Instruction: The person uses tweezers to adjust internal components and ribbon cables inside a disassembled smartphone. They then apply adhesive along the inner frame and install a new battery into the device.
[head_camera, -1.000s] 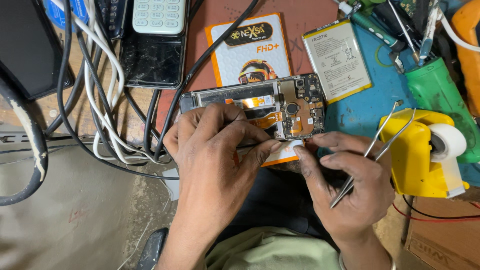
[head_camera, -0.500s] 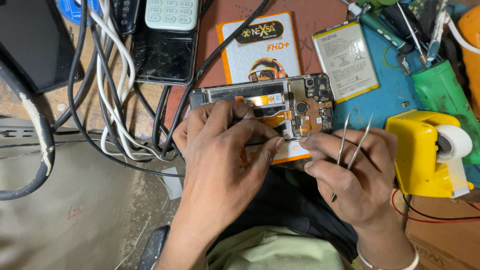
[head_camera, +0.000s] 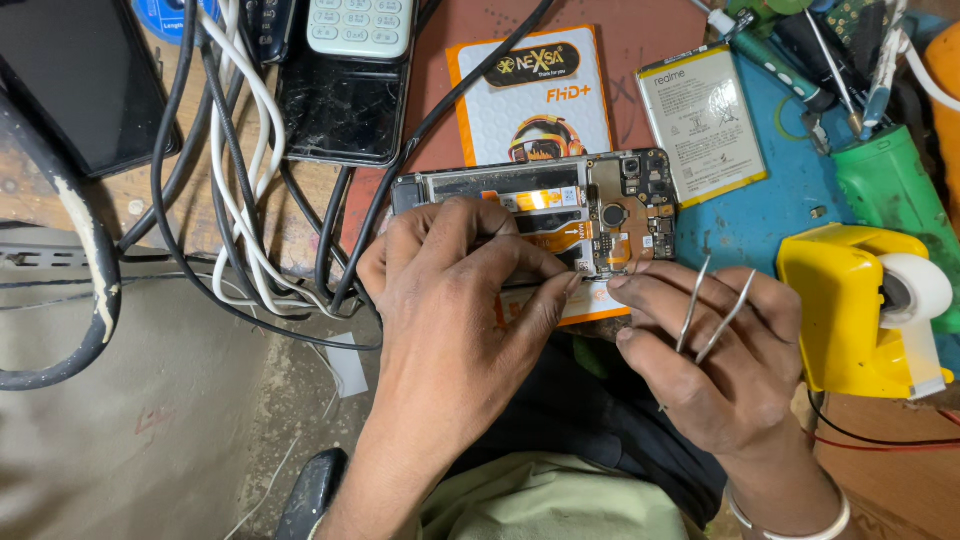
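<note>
An opened phone (head_camera: 600, 195) with its back off lies across an orange and white card box (head_camera: 530, 95), circuit boards and flex cables showing. My left hand (head_camera: 455, 320) rests on the phone's near edge, fingers pressing its frame. My right hand (head_camera: 715, 355) meets it at the same edge, fingertips touching the phone, with metal tweezers (head_camera: 705, 310) tucked between the fingers, their tips pointing up and away from the phone.
A loose phone battery (head_camera: 700, 120) lies on a blue mat (head_camera: 790, 200) to the right. A yellow tape dispenser (head_camera: 860, 310) stands at right, a green tool (head_camera: 890, 190) behind it. Tangled cables (head_camera: 230, 200), a cracked phone (head_camera: 340, 110) and a dark tablet (head_camera: 70, 80) fill the left.
The tweezers swung from lying out to the right to standing upright between my right fingers. Both hands stay on the phone's near edge; the view shifted slightly.
</note>
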